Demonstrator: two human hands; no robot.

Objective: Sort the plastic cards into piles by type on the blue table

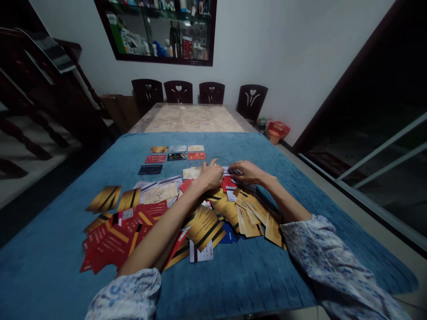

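A heap of plastic cards (200,222), gold, red and white, lies spread over the blue cloth (233,275). My left hand (211,174) rests at the far edge of the heap, its fingers curled over a pale card. My right hand (245,172) is beside it, fingers pinched on a small card (233,170) with a white and dark face. Both forearms lie across the cards. Beyond the hands, several cards (176,155) sit in neat rows, with a dark blue card (150,169) apart at the left.
The cloth covers the near part of a long stone-topped table (190,118). Dark wooden chairs (211,92) stand at its far end below a glass wall cabinet (160,31). A stair rail is at the left, a metal railing at the right.
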